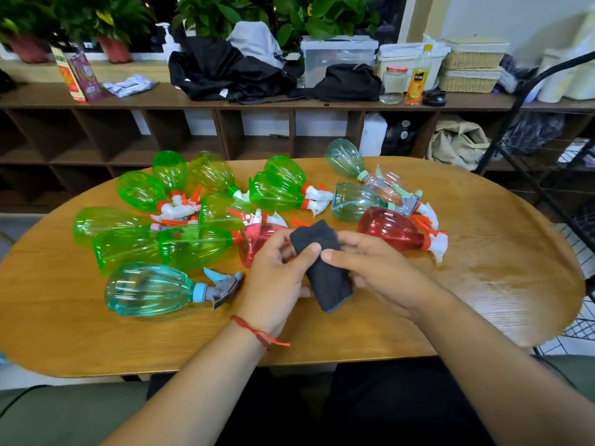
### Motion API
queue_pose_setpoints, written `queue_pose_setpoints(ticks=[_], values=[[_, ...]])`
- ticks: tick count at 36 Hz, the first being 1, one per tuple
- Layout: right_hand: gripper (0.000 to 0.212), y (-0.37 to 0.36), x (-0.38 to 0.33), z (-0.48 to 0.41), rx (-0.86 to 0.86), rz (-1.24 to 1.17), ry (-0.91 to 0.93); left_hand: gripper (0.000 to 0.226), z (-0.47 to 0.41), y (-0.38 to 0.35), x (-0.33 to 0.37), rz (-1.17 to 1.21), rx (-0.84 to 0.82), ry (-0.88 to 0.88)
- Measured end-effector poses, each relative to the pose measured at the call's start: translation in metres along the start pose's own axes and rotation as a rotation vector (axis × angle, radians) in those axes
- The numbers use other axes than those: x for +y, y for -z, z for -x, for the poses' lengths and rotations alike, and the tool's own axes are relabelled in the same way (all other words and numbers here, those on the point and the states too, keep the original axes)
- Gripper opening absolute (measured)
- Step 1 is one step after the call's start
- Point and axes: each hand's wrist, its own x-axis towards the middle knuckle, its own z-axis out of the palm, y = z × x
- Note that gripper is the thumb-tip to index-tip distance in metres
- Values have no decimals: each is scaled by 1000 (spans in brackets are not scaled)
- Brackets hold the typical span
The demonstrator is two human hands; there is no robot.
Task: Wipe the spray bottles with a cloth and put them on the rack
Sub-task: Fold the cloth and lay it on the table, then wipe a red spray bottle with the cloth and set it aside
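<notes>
A dark grey folded cloth [325, 268] is held between both hands above the wooden table [483, 284]. My left hand [277, 272] pinches its left edge with the thumb on top. My right hand [373, 265] grips its right side. Several spray bottles lie on their sides across the table: a cluster of green ones [193, 214], a teal one [151, 289] nearest on the left, a red one [396, 231] right of the cloth, another red one [257, 239] partly behind my left hand, and grey-green ones [351, 201] further back. A black wire rack [547, 149] stands at the right.
Behind the table runs a brown shelf unit [225, 101] with black bags, a clear box, a jar, an orange bottle, baskets and potted plants on top. The table's right part shows bare wood with a wet sheen.
</notes>
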Motion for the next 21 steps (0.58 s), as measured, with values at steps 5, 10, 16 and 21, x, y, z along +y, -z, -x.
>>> queue_pose_setpoints(ticks=[5,10,16,21], values=[[27,5,1,-24,56,-48,40,12,-32,17,14,-307,-79,-98],[20,10,-18,-57,109,-115,63,20,-60,46,44,-486,-102,-188],[21,8,-34,-102,168,-161,107,37,-84,95,56,-1215,-255,-437],[23,4,-31,-120,234,-187,188,78,-91,84,57,-1659,-426,-417]])
